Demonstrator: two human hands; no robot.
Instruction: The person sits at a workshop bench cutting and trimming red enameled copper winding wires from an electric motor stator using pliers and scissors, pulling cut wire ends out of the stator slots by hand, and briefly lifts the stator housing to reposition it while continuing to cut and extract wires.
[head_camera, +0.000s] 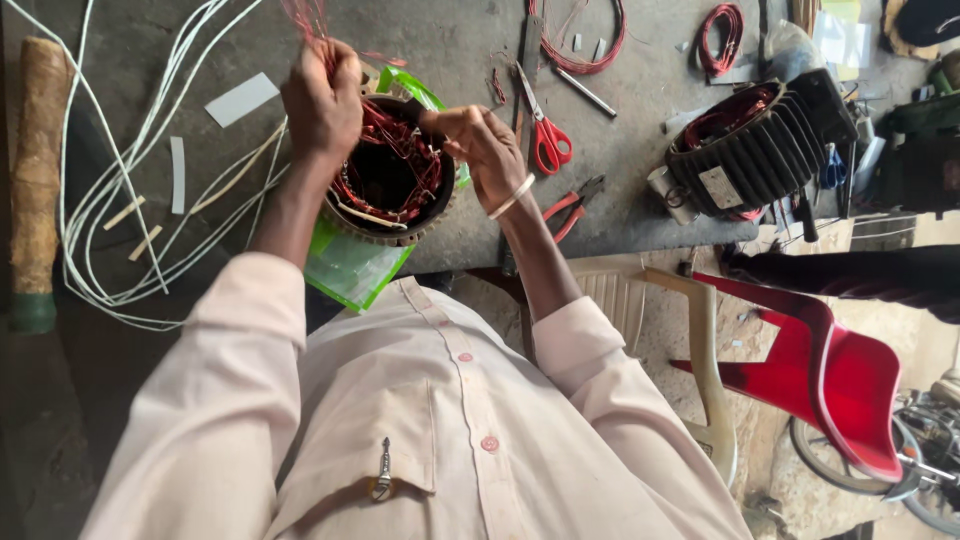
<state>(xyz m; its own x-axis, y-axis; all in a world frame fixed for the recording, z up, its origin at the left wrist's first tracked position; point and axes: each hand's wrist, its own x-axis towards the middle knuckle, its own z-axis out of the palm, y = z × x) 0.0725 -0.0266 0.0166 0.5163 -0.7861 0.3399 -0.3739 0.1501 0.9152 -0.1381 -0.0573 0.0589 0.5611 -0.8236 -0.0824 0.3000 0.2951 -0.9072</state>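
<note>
A round ribbed motor stator (392, 232) with red copper windings inside stands on a green plastic sheet (345, 270) at the near edge of the dark workbench (450, 50). My left hand (320, 100) is closed around a bundle of thin red copper wires (305, 18) that rise from the windings, and holds them above the stator's far left rim. My right hand (485, 145), with a pale bangle at the wrist, pinches the stator's right rim with thumb and fingers together.
Red-handled scissors (545, 135) and red-handled pliers (570, 210) lie right of my right hand. A second ribbed stator (755, 150) sits further right. White cables (110, 200) loop at the left. Red wire coils (585, 45) lie at the back. Red chair (840, 370) and beige chair (690, 320) stand at the right.
</note>
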